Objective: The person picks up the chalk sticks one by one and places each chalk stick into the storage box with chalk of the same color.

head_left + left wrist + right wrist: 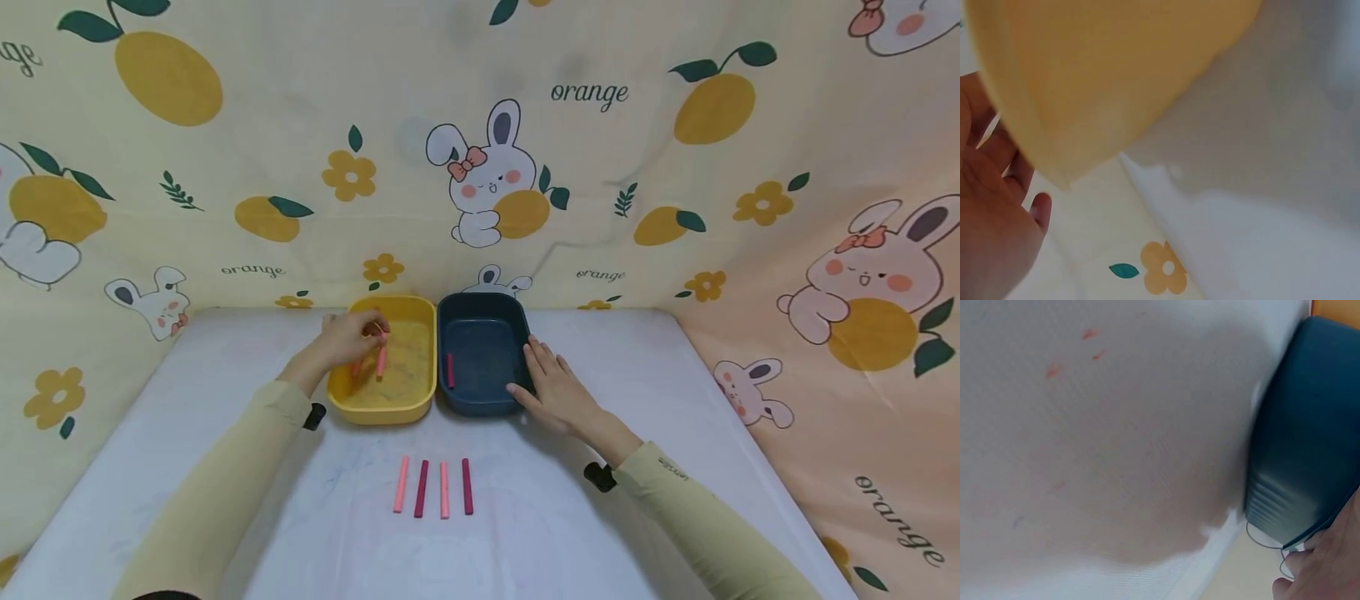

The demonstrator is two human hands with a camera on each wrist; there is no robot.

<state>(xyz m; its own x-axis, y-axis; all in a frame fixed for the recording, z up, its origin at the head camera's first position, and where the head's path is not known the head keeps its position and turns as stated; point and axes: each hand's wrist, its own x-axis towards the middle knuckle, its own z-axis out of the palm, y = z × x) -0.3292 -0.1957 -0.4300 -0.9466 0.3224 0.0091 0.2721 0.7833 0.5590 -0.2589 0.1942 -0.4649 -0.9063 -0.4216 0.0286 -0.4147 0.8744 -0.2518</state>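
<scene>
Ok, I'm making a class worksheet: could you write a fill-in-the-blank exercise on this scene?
1. In the head view, the yellow bin stands to the ____ of the blue bin.
2. The left hand pinches a stick over the bin coloured ____.
3. The right hand touches the bin coloured ____.
4. On the table, ____ sticks lie in a row.

Missing words: left; yellow; blue; four.

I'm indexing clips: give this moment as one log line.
left hand: pinches pink stick at yellow bin; right hand: touches blue bin; table: four sticks
</scene>
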